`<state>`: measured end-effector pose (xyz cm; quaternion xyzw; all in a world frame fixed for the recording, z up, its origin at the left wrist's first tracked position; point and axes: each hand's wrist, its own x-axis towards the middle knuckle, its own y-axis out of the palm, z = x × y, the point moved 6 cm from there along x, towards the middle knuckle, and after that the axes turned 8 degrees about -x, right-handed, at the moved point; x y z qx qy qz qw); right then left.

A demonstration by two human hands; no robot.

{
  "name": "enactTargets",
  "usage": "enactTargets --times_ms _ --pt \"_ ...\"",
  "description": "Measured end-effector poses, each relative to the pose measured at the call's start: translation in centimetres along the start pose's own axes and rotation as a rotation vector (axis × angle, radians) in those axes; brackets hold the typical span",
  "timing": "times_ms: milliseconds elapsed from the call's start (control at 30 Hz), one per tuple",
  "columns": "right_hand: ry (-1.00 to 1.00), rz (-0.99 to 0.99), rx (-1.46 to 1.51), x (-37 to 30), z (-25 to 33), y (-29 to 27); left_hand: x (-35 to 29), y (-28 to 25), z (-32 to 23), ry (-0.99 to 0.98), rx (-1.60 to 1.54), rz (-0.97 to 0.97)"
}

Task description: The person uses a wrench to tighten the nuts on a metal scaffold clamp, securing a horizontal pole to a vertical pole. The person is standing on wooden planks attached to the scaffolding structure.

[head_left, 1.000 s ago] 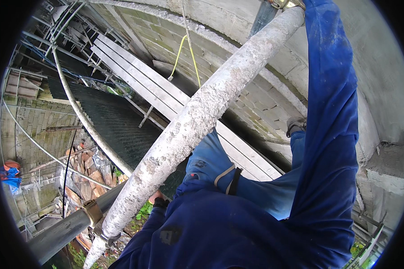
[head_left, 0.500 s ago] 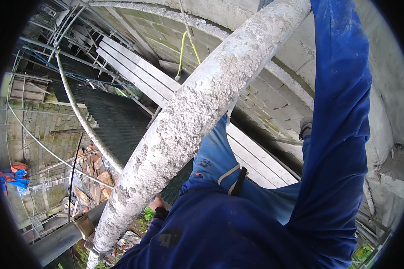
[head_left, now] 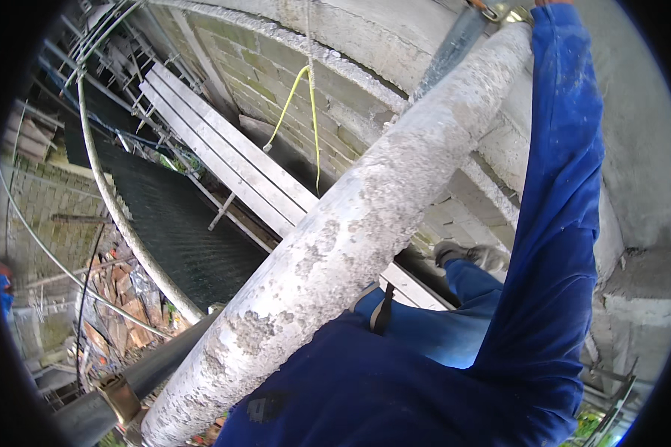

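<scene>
A thick scaffold tube, crusted with dried cement, runs diagonally close in front of me from lower left to upper right. My right arm, in a blue sleeve, stretches up along the right side. Only a sliver of my right hand shows at the upper edge, close to the tube's upper end; its fingers are cut off. Beside that end are a grey metal tube and a metal fitting, partly out of frame. My left hand is not visible.
Metal scaffold planks run beneath me along a block wall. A yellow strap hangs there from a rope. Dark corrugated roofing lies lower on the left, with broken debris below. My shoe is by the wall.
My view has shifted, and the planks and strap show more fully. My left hand, earlier beside the tube's lower part, has gone out of sight. The sleeve's upper end and fitting have come into view.
</scene>
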<state>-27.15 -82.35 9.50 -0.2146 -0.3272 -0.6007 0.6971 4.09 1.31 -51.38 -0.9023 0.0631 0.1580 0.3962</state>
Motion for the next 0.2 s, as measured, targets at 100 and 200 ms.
enactTargets --times_ms 100,200 --pt "0.048 -0.053 0.052 -1.2 0.6 -1.7 -0.5 -0.5 -2.3 0.053 -0.03 0.017" --pt "0.032 -0.086 0.064 -1.2 0.6 -0.7 -1.9 -1.7 -3.8 0.103 -0.141 0.001"
